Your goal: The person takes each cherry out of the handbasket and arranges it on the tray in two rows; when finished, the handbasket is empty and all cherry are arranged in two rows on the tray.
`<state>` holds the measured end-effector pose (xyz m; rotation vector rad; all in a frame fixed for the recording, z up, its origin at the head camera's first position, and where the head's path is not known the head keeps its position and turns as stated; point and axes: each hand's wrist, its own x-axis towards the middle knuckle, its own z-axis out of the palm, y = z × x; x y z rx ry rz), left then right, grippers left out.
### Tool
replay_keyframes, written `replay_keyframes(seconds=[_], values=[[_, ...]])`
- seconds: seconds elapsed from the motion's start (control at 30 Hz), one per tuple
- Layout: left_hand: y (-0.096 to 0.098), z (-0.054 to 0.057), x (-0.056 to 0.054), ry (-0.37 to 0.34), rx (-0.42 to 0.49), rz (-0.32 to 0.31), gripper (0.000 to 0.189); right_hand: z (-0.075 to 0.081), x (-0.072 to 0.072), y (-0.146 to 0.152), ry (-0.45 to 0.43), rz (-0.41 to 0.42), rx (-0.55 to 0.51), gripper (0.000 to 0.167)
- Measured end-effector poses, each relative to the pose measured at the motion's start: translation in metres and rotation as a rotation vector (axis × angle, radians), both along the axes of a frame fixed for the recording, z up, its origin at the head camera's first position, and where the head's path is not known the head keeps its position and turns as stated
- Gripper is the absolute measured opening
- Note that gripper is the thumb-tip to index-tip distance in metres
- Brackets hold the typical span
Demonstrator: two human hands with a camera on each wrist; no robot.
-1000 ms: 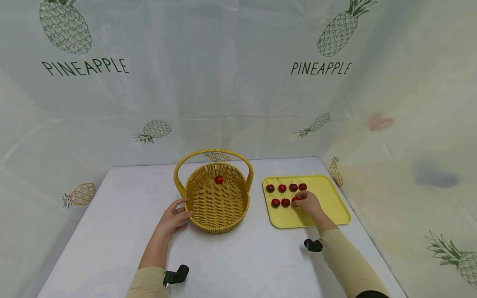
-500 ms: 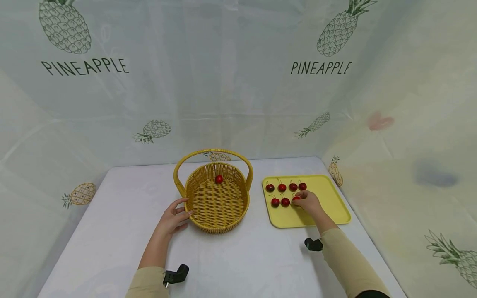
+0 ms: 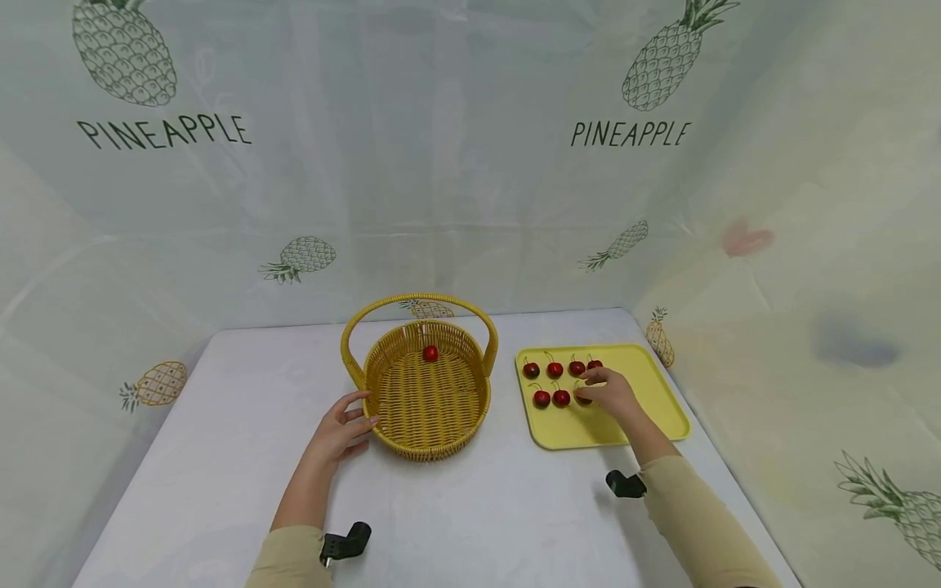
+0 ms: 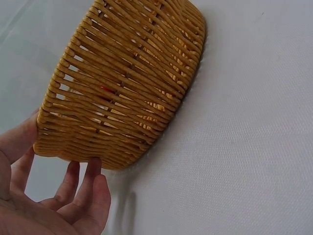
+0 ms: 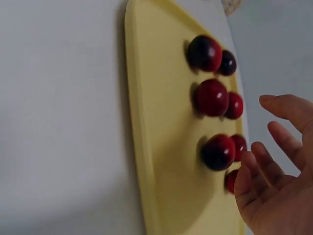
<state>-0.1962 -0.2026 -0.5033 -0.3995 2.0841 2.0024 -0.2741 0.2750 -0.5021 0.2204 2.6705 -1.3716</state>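
My left hand (image 3: 341, 429) holds the near left rim of a round yellow wicker basket (image 3: 428, 408), thumb and fingers spread along its edge. In the left wrist view the fingertips lie against the woven wall. One red cherry (image 3: 430, 353) sits inside the basket, toward its back. My right hand (image 3: 612, 394) is over a yellow tray (image 3: 654, 400), fingers parted with nothing between them. Right beside its fingertips lies a dark red cherry (image 5: 217, 152), the third in the tray's near row. Several more cherries (image 3: 555, 370) stand in two rows, stems up.
The basket's tall arched handle (image 3: 419, 297) rises over its back half. A white cloth covers the table (image 3: 470, 523). Behind it hangs a pale curtain (image 3: 441, 163) printed with pineapples.
My right hand has let go of the near-row cherry and moved slightly up off it, its fingers now apart. The left hand stays on the basket.
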Motion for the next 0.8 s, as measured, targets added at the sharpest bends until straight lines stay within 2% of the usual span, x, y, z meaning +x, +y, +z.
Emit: replay_keyframes(seconds=[0.37, 0.57, 0.8], values=[[0.0, 0.001, 0.001, -0.003, -0.004, -0.005, 0.059, 0.026, 0.008, -0.04, 0.035, 0.173, -0.011, 0.037], [0.0, 0.0, 0.001, 0.001, -0.005, -0.003, 0.059, 0.045, 0.015, -0.064, 0.053, 0.282, -0.053, 0.035], [-0.001, -0.001, 0.0, 0.004, -0.006, -0.005, 0.058, 0.059, 0.021, -0.092, 0.066, 0.389, -0.095, 0.036]])
